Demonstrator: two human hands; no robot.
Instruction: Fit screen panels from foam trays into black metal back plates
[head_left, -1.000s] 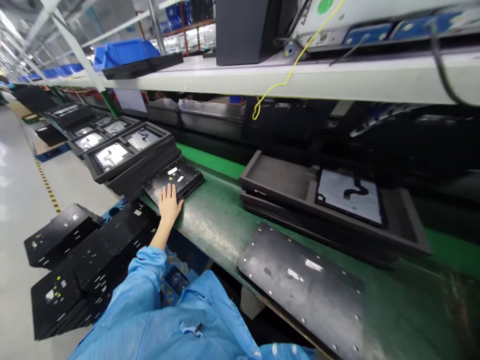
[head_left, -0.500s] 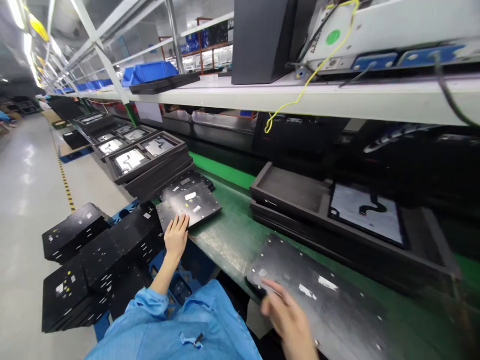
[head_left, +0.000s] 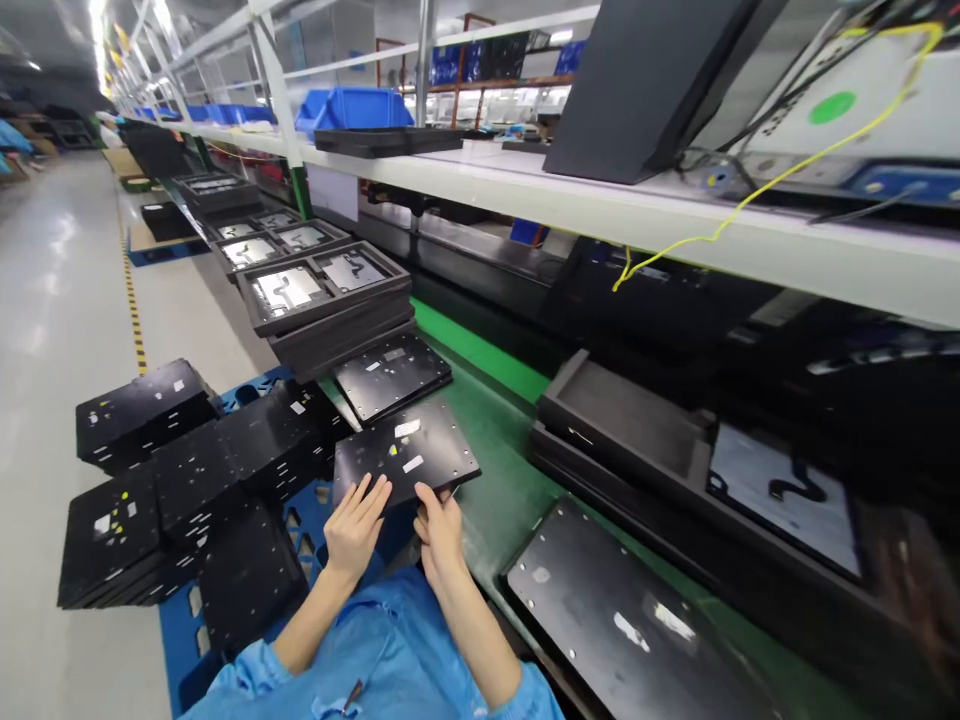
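Observation:
A flat black panel [head_left: 442, 452] with white labels and a yellow mark juts over the front edge of the green bench. My left hand [head_left: 355, 528] lies with stretched fingers on the panel's near left part; its thumb is hidden. At the panel's near edge, my right hand [head_left: 441, 530] pinches it, thumb on top and the other fingers partly hidden below. Just behind lie more black panels [head_left: 394, 375], stacked flat. To the right, a larger-looking black panel [head_left: 600, 600] with two white labels rests on the bench, apart from both hands.
Several stacks of black panels [head_left: 199, 470] stand on a blue pallet [head_left: 176, 650] at lower left. Dark foam trays [head_left: 337, 330] holding screen-like parts line the bench. Another foam tray [head_left: 622, 400] sits at right. A white shelf [head_left: 480, 180] runs above, with a yellow cord [head_left: 697, 240] hanging down.
My right hand has left the large panel at right and taken the near edge of the labelled panel. That panel has come away from the stack behind. The view has shifted left.

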